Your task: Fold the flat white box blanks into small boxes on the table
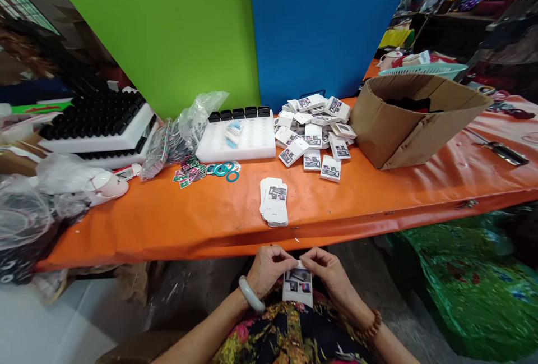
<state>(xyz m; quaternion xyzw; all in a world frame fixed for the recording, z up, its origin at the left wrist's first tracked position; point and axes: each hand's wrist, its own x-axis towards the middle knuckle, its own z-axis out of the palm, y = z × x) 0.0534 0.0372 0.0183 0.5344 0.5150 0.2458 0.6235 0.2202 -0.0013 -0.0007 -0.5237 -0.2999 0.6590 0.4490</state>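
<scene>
Just below the front edge of the table, I hold a small white printed box (298,286) over my lap. My left hand (271,270) pinches its upper left corner, and my right hand (329,275) pinches the upper right. The box looks flat, with a picture of a device on its front; whether it is folded open cannot be seen. On the table straight ahead lies a stack of flat white box blanks (275,201). Farther back is a heap of made-up white boxes (313,135).
A white foam tray (239,139) with black pieces stands at the back, near teal rings (232,176) and small printed cards (190,173). Right of the heap is an open cardboard carton (390,128). Filled foam trays (96,134) and plastic bags (25,212) crowd the left. Green plastic (474,285) lies lower right.
</scene>
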